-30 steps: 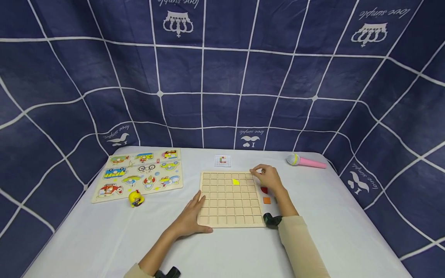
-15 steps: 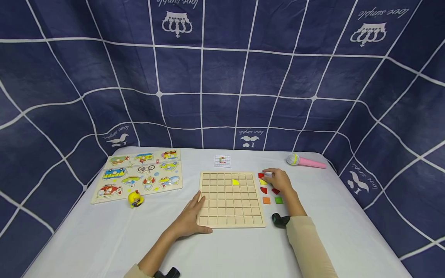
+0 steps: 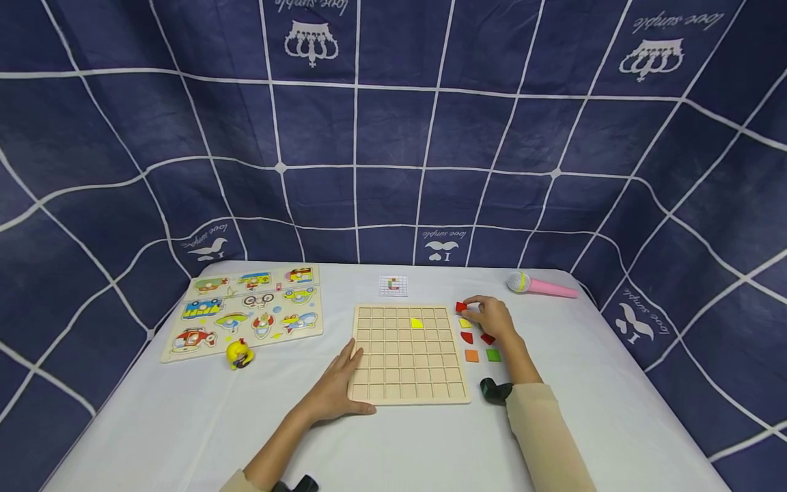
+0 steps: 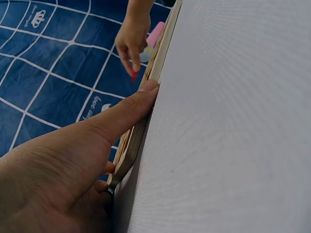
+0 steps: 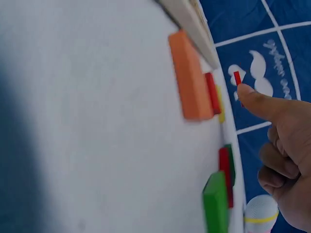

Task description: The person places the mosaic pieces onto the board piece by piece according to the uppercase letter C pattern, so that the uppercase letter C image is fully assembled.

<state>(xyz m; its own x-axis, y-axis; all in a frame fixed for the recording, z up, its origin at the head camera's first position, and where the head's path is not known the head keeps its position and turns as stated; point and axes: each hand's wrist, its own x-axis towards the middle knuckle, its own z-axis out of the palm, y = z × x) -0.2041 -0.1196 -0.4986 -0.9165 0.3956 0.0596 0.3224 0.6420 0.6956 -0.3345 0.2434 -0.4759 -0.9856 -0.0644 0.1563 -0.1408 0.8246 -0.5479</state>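
Observation:
A wooden grid board (image 3: 406, 369) lies on the white table, with one yellow piece (image 3: 417, 322) set in its upper rows. My left hand (image 3: 340, 383) rests flat against the board's lower left edge, its thumb (image 4: 131, 109) pressed along the rim. My right hand (image 3: 472, 309) is just past the board's upper right corner and pinches a small red piece (image 3: 460, 307) at its fingertips (image 5: 252, 97). Beside that hand lie loose pieces: yellow (image 3: 464, 323), two red (image 3: 467, 337), orange (image 3: 471, 355) and green (image 3: 493, 354).
A vehicle peg puzzle (image 3: 246, 307) and a yellow duck toy (image 3: 240, 352) sit at the left. A small pattern card (image 3: 393, 284) lies behind the board and a pink toy microphone (image 3: 541, 285) at the back right. Blue checked cloth surrounds the table.
My right hand moved off the board's top right corner to the loose pieces on its right, then took hold of a red piece. The left hand stayed put.

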